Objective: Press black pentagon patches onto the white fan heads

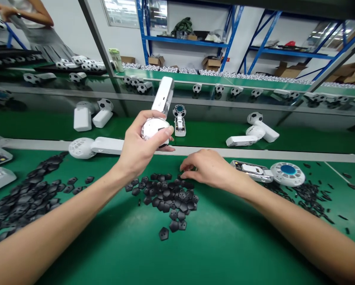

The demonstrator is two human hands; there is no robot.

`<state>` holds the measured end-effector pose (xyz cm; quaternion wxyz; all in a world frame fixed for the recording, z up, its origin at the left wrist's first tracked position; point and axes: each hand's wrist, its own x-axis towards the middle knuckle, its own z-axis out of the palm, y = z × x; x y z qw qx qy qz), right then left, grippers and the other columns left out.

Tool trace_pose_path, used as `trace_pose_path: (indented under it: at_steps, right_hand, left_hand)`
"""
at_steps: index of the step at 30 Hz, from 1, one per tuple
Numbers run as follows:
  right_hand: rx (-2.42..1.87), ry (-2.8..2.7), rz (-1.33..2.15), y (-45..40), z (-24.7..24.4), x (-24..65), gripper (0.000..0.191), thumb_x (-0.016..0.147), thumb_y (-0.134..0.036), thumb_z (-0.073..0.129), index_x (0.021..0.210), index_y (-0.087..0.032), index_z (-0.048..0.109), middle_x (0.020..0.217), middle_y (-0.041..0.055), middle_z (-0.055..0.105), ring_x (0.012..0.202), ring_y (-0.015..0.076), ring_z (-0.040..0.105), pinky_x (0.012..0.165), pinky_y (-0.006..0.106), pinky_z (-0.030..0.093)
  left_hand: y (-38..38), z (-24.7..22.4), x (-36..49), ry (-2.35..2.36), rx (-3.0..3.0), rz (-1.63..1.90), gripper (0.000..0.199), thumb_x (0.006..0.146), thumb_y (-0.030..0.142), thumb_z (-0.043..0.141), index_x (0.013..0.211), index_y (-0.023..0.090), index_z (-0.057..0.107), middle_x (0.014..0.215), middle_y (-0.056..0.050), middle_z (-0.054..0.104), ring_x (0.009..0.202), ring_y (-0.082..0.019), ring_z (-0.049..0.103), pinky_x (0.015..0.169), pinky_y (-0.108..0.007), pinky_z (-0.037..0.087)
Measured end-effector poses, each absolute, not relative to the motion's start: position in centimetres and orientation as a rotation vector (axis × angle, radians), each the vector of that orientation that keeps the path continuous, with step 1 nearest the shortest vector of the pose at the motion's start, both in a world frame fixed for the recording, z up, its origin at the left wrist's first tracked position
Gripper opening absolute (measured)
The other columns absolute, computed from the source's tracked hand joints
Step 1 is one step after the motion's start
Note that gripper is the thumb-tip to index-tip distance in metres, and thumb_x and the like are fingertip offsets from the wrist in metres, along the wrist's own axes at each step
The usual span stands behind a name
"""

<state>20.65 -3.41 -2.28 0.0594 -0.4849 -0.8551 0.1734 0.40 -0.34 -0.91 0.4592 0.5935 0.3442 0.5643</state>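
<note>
My left hand (143, 138) is closed around a white device (163, 97) with a round, football-patterned head and a long flat handle, held above the bench with the handle pointing up and away. The thumb lies across its round head. My right hand (208, 168) reaches down to the far right edge of a pile of black pentagon pieces (165, 196). Its thumb and fingertips are bent together over a small dark piece there, partly hidden. Just beyond my left wrist lies another white device (106, 145).
More black pieces (31, 194) spread at left, and small black slivers (310, 198) at right beside an open device with a blue disc (287, 170). Behind a pale rail (204, 151), several devices rest on a green belt (141, 136). A person (37, 27) stands far left.
</note>
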Motion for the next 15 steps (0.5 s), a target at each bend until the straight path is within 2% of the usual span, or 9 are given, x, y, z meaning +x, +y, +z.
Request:
trace_pose_path:
  at_steps: [3,8,10,12,14,15]
  right_hand:
    - [-1.432,-2.533,0.581,-3.5,-3.0,20.5,0.004,0.094,-0.022,0.085,0.096,-0.021,0.083,0.1,0.0056,0.083,0.098,0.0288,0.076,0.073,0.034,0.043]
    - [-1.419,-2.439,0.702,-3.1,-3.2,20.5,0.01,0.092,-0.015,0.084,0.086,-0.018,0.076,0.082,0.0016,0.079,0.077,0.0189,0.073,0.067,0.028,0.043]
    - [-1.355,-2.325,0.825,-3.0,-2.5,20.8,0.006,0.095,-0.013,0.077,0.094,-0.018,0.073,0.08,0.0006,0.078,0.074,0.0162,0.073,0.067,0.026,0.047]
    - [-1.238,-2.124,0.983,-2.9,-1.5,21.3,0.008,0.098,-0.015,0.07,0.105,-0.018,0.07,0.079,-0.0008,0.077,0.07,0.0151,0.074,0.067,0.026,0.053]
    - [-1.14,-1.911,1.074,-2.8,-0.5,21.9,0.009,0.098,-0.02,0.069,0.106,-0.019,0.069,0.077,-0.0011,0.075,0.067,0.0154,0.074,0.066,0.027,0.057]
    - [-1.114,-1.836,1.09,-2.8,0.0,22.1,0.009,0.097,-0.024,0.07,0.104,-0.019,0.07,0.077,-0.0003,0.076,0.067,0.0162,0.075,0.068,0.028,0.06]
  left_hand:
    - [-0.1,-0.7,0.2,0.821,1.432,1.387,0.051,0.079,0.043,0.087,0.117,0.024,0.059,0.09,-0.003,0.07,0.072,-0.022,0.072,0.059,-0.036,0.07]
    - [0.1,-0.5,-0.3,0.714,1.402,1.336,0.074,0.087,0.046,0.074,0.152,0.03,0.042,0.087,-0.003,0.073,0.063,-0.024,0.071,0.051,-0.035,0.063]
    - [0.1,-0.3,-0.4,0.732,1.368,1.272,0.067,0.085,0.045,0.071,0.146,0.027,0.049,0.095,-0.007,0.075,0.075,-0.028,0.075,0.051,-0.033,0.062]
    - [0.2,-0.1,-0.5,0.766,1.342,1.185,0.049,0.081,0.042,0.072,0.125,0.022,0.065,0.105,-0.011,0.075,0.091,-0.032,0.077,0.056,-0.035,0.065]
    - [0.4,0.1,-0.7,0.771,1.321,1.12,0.038,0.076,0.038,0.075,0.11,0.02,0.071,0.114,-0.013,0.075,0.1,-0.035,0.076,0.064,-0.039,0.068]
    - [0.4,0.1,-0.7,0.754,1.306,1.098,0.038,0.075,0.037,0.077,0.11,0.02,0.072,0.118,-0.013,0.075,0.103,-0.035,0.076,0.069,-0.041,0.069]
